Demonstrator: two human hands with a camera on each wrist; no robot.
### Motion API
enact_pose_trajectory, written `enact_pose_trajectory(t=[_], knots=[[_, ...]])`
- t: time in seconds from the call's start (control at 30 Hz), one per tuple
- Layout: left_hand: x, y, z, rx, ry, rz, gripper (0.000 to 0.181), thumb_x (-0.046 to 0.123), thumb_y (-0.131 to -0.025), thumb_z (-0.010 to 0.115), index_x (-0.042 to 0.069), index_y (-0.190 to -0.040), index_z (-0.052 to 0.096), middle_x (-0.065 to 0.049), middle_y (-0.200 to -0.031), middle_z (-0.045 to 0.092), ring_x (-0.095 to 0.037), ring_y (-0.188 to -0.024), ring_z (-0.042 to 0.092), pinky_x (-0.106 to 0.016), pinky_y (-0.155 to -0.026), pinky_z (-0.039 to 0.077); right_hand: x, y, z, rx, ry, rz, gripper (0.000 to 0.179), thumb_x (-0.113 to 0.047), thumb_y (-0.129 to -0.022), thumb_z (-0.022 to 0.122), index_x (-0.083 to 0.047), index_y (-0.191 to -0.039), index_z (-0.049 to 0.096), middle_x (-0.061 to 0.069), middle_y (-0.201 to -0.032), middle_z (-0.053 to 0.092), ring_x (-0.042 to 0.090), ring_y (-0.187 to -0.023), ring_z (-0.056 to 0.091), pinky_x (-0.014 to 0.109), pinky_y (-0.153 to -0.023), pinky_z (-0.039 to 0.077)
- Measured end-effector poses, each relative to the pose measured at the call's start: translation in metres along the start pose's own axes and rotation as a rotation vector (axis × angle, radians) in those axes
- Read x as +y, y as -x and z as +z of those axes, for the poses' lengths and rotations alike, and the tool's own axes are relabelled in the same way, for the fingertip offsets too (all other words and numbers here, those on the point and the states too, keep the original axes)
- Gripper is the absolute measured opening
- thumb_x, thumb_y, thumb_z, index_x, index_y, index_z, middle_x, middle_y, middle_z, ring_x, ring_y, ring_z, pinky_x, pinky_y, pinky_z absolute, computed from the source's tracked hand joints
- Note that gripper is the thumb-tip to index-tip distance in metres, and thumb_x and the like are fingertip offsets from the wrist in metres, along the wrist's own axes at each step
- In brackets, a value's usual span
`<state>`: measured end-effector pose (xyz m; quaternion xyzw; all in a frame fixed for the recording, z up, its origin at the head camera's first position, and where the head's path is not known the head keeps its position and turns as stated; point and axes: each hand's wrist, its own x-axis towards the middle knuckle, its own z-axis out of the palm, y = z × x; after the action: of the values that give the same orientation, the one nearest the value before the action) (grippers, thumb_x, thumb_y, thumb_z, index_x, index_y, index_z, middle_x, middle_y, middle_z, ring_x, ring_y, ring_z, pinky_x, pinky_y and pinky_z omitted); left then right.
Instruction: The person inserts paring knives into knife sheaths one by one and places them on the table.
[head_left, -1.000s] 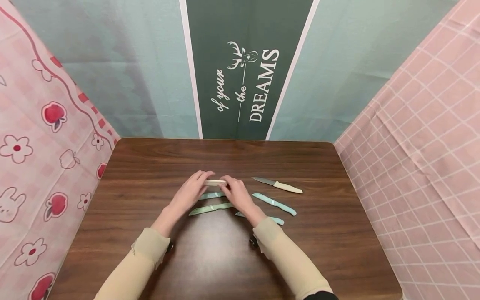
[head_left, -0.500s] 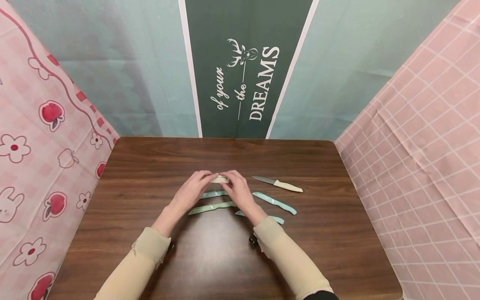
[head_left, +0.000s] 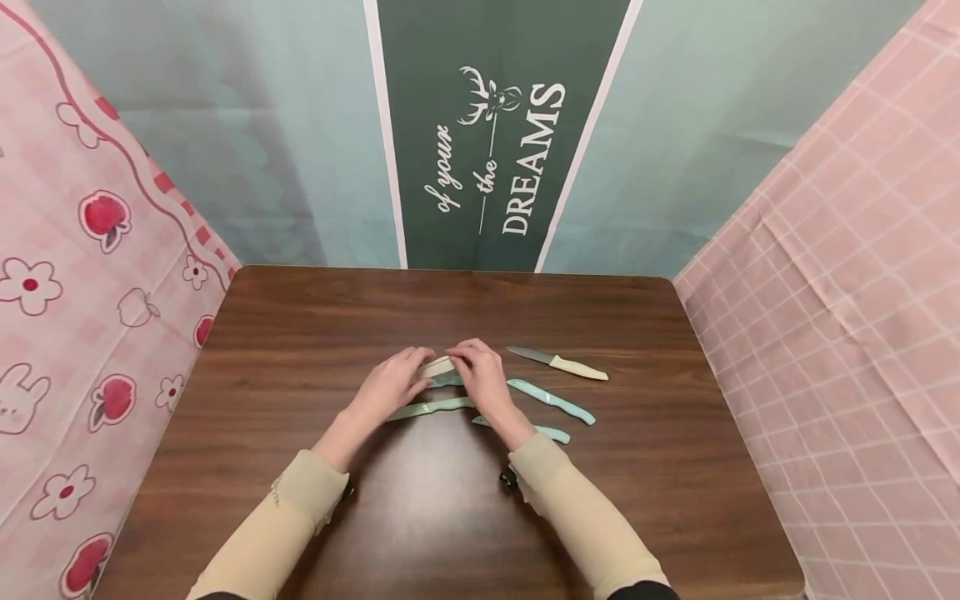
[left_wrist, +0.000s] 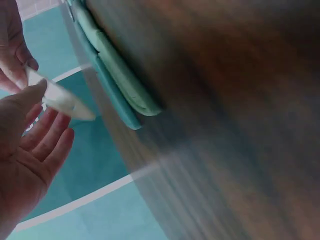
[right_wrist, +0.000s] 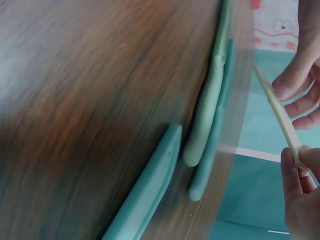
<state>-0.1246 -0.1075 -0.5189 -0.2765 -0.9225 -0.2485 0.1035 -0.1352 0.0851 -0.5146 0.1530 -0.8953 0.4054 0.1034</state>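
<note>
Above the surface (head_left: 300,333), a cream sheath (head_left: 437,366) is pinched at its ends by the left hand (head_left: 390,387) and the right hand (head_left: 483,382), each grip closed on it. Beneath lie teal and green knives (head_left: 431,407); a bare-bladed cream knife (head_left: 558,363) rests to the right.

A staged recording booth rather than a lived-in room: a dark wooden table (head_left: 450,517) is walled in by hung cloths, pink printed sheets (head_left: 67,275) at left and right, a green banner (head_left: 491,142) lettered "DREAMS" at top centre.
</note>
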Motion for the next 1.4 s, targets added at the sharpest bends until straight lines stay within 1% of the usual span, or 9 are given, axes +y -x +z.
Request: enact_pose_trajectory(t=[0.13,0.27,0.33,0.5,0.63,0.83,1.07,1.2,1.4], knots=[[0.003,-0.006,-0.002,0.028,-0.035,0.023,0.037,0.007,-0.088,0.076,0.009,-0.12,0.058,-0.008,-0.103,0.068,-0.023,-0.087,0.069,-0.038,-0.068,0.058,-0.001,-0.001,-0.004,0.037,-0.06,0.014,0.013,-0.009,-0.093,0.069,-0.004,-0.102,0.078,0.009,-0.1,0.07,0.02,-0.086,0.071,0.026,-0.074,0.059],[0.005,-0.008,-0.003,0.055,-0.075,0.036,0.036,0.006,-0.09,0.071,0.011,-0.124,0.06,-0.007,-0.111,0.071,-0.025,-0.094,0.071,-0.04,-0.066,0.058,0.0,-0.004,-0.008,0.071,-0.093,0.023,0.013,-0.008,-0.093,0.07,-0.002,-0.102,0.078,0.01,-0.101,0.071,0.02,-0.087,0.073,0.026,-0.075,0.06],[0.007,-0.009,-0.004,0.046,-0.084,0.035,0.037,0.007,-0.091,0.07,0.012,-0.127,0.061,-0.007,-0.115,0.071,-0.026,-0.099,0.071,-0.04,-0.067,0.059,0.001,-0.004,-0.01,0.072,-0.085,0.028,0.013,-0.009,-0.092,0.071,-0.002,-0.101,0.078,0.01,-0.102,0.071,0.02,-0.088,0.073,0.027,-0.076,0.06],[0.009,-0.01,-0.008,0.024,-0.079,0.016,0.037,0.004,-0.093,0.068,0.012,-0.128,0.066,-0.008,-0.12,0.072,-0.026,-0.105,0.071,-0.041,-0.07,0.06,0.001,-0.005,-0.013,0.007,-0.007,-0.042,0.017,-0.013,-0.089,0.075,-0.004,-0.103,0.077,0.008,-0.107,0.071,0.021,-0.092,0.071,0.032,-0.078,0.061],[0.01,-0.012,-0.011,0.042,-0.065,0.019,0.032,0.001,-0.093,0.066,0.012,-0.123,0.069,-0.008,-0.115,0.074,-0.026,-0.105,0.071,-0.041,-0.073,0.06,0.002,-0.006,-0.014,-0.023,0.019,-0.097,0.017,-0.012,-0.09,0.074,-0.005,-0.104,0.077,0.008,-0.106,0.074,0.021,-0.093,0.073,0.033,-0.077,0.061],[0.01,-0.014,-0.013,0.062,-0.046,0.027,0.023,0.004,-0.097,0.062,0.012,-0.116,0.071,-0.006,-0.109,0.075,-0.024,-0.1,0.072,-0.039,-0.078,0.06,0.002,-0.006,-0.018,-0.068,0.056,-0.083,0.015,-0.01,-0.091,0.071,-0.007,-0.104,0.078,0.009,-0.103,0.077,0.019,-0.091,0.075,0.03,-0.076,0.061],[0.01,-0.015,-0.013,0.072,-0.038,0.021,0.02,0.004,-0.095,0.064,0.011,-0.113,0.072,-0.006,-0.105,0.076,-0.023,-0.095,0.072,-0.039,-0.074,0.059,0.002,-0.007,-0.025,-0.122,0.097,-0.089,0.016,-0.01,-0.092,0.07,-0.008,-0.106,0.077,0.009,-0.103,0.077,0.019,-0.088,0.075,0.031,-0.074,0.061],[0.01,-0.016,-0.014,0.08,-0.043,0.007,0.02,0.004,-0.094,0.066,0.012,-0.112,0.072,-0.006,-0.104,0.076,-0.024,-0.093,0.072,-0.039,-0.071,0.059,0.004,-0.008,-0.03,-0.12,0.097,-0.091,0.015,-0.01,-0.093,0.07,-0.008,-0.106,0.077,0.009,-0.101,0.077,0.018,-0.087,0.074,0.031,-0.075,0.061],[0.008,-0.016,-0.015,0.093,-0.046,-0.014,0.019,0.006,-0.094,0.066,0.012,-0.112,0.072,-0.006,-0.102,0.077,-0.024,-0.093,0.073,-0.04,-0.073,0.059,0.01,-0.008,-0.041,-0.105,0.083,-0.053,0.015,-0.011,-0.092,0.071,-0.007,-0.106,0.076,0.008,-0.102,0.076,0.017,-0.089,0.073,0.03,-0.078,0.061]])
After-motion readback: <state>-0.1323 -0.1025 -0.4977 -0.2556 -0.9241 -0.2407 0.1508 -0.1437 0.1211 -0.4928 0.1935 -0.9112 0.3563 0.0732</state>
